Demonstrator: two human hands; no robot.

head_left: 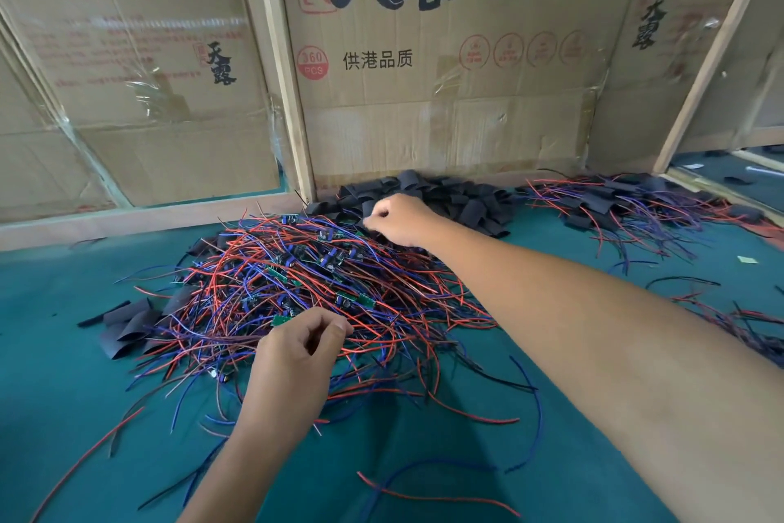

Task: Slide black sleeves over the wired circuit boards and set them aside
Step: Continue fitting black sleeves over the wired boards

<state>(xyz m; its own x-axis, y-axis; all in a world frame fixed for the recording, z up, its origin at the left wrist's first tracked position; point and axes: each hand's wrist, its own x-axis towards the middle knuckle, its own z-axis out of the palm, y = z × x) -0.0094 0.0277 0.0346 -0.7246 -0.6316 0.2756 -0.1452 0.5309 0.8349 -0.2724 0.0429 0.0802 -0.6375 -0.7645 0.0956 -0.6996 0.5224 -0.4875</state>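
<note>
A big tangle of small green circuit boards with red and blue wires [305, 289] lies on the teal table. Behind it, against the cardboard wall, is a heap of flat black sleeves [458, 200]. My left hand [297, 357] is at the near edge of the tangle, fingers curled, pinching a green circuit board [281, 321]. My right hand [399, 219] reaches across to the front of the sleeve heap, fingers curled down onto the sleeves; what it holds is hidden.
A pile of sleeved boards with wires [628, 204] lies at the back right. A few loose black sleeves [127, 327] lie at the left of the tangle. Cardboard walls [445, 77] and wooden frames close off the back. Stray wires [432, 493] trail on the near table.
</note>
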